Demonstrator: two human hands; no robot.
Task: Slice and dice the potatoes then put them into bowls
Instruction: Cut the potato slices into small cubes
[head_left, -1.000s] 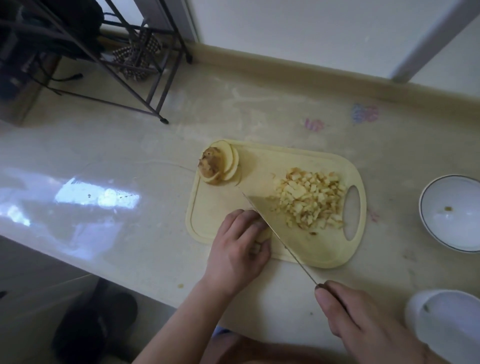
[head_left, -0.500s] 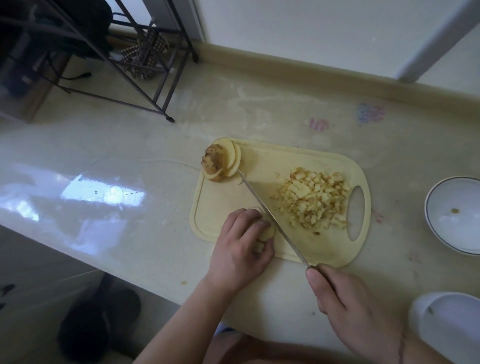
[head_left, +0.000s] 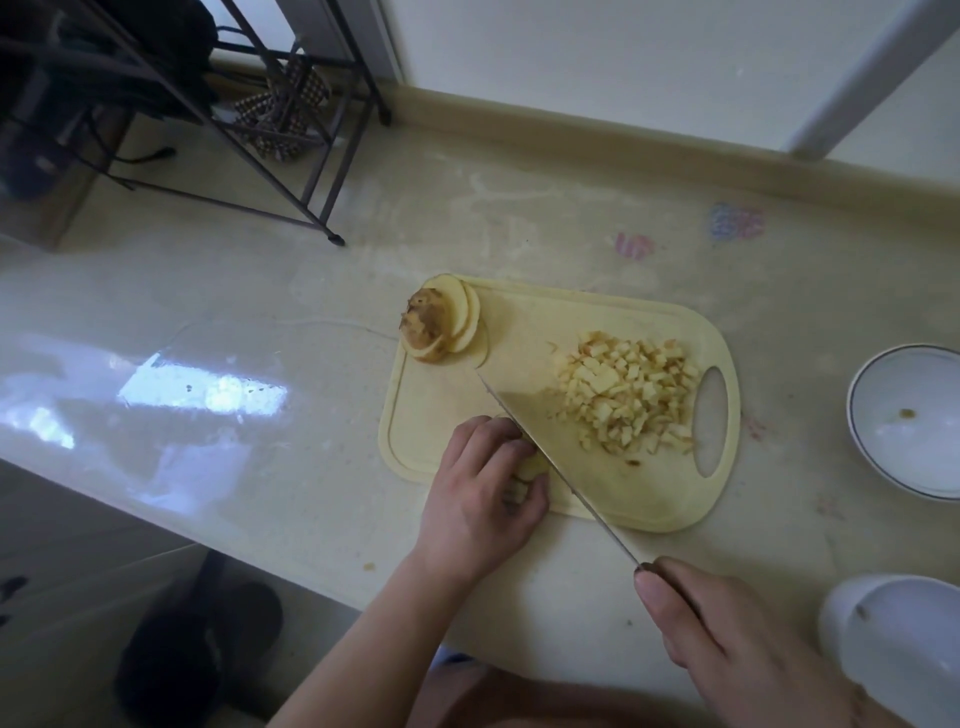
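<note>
Pale yellow potato pieces (head_left: 529, 470) sit under the curled fingers of the left hand (head_left: 480, 499) at the near left edge of the cutting board (head_left: 613, 483), mostly hidden, so their exact shape is hard to tell. The left hand pins them down with knuckles toward the blade. The right hand (head_left: 727, 654) grips the handle of a knife (head_left: 540, 447) off the near side of the board; its blade runs on a diagonal from that hand up and to the left, its flat side close against the left fingers. The pieces lie just left of the blade, so the left hand is far the nearer one, and the next cut looks set to come down along that diagonal line, right beside the fingertips. That closeness is the risk I would watch.

Farther right on the board lies a heap of diced potato (head_left: 628, 397), beside the board's handle slot. At the far left corner stands a short stack of potato slices (head_left: 441, 325) with a skin-on end piece leaning on them, well apart from both hands and not yet diced. Two white bowls wait on the bench (head_left: 260, 291) to the right: the far bowl (head_left: 914, 421) almost bare inside, and the near bowl (head_left: 898, 649) at the frame's corner. Dicing seems well along, filling not begun.
</note>
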